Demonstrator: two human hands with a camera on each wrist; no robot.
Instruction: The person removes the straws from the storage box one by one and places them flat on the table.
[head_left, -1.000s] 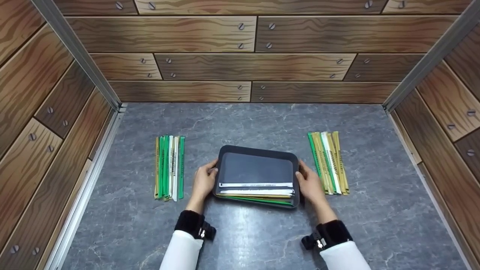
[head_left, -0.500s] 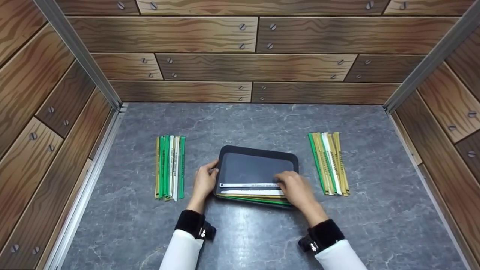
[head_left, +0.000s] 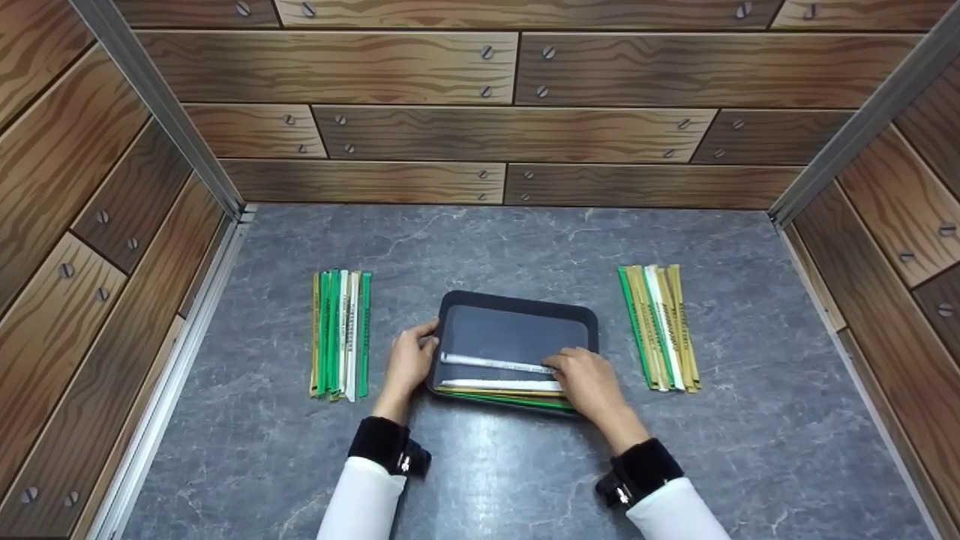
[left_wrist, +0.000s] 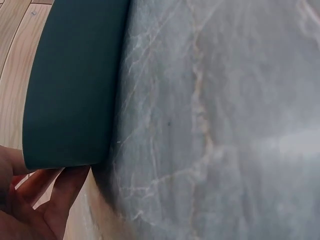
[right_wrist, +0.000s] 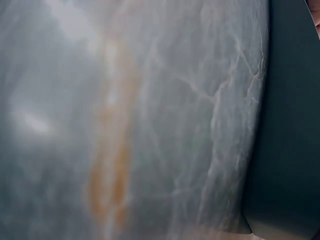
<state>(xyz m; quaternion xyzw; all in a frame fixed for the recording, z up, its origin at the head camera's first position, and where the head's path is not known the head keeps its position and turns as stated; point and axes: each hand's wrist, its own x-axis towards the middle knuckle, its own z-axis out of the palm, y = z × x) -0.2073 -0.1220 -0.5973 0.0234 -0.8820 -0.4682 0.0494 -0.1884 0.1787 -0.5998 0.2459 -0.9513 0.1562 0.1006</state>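
A dark rectangular tray (head_left: 519, 303) rests slightly slanted on the table. My left hand (head_left: 410, 364) grips its left end; in the left wrist view the fingers (left_wrist: 67, 192) curl at the corner of the dark tray wall (left_wrist: 75, 90). My right hand (head_left: 592, 382) reaches over the tray's right side and pinches the right end of a slim white printed stick packet (head_left: 484, 362), which lies aslant above the tray floor. Along the near wall lie white (head_left: 495, 385), gold and green stick packets, partly covered by the right hand. The right wrist view shows mostly table and the tray's outer wall (right_wrist: 290, 130).
A row of green, gold and white stick packets (head_left: 341, 334) lies on the table left of the tray. Another row (head_left: 660, 328) lies to the right, close beyond the right hand. Wood-patterned panels (head_left: 420, 135) enclose the grey marbled table (head_left: 480, 480) at the back and both sides.
My right hand has left the tray's right edge, moved in over the tray and pinched the white stick packet, whose left end has shifted away from me. The left hand stays put.
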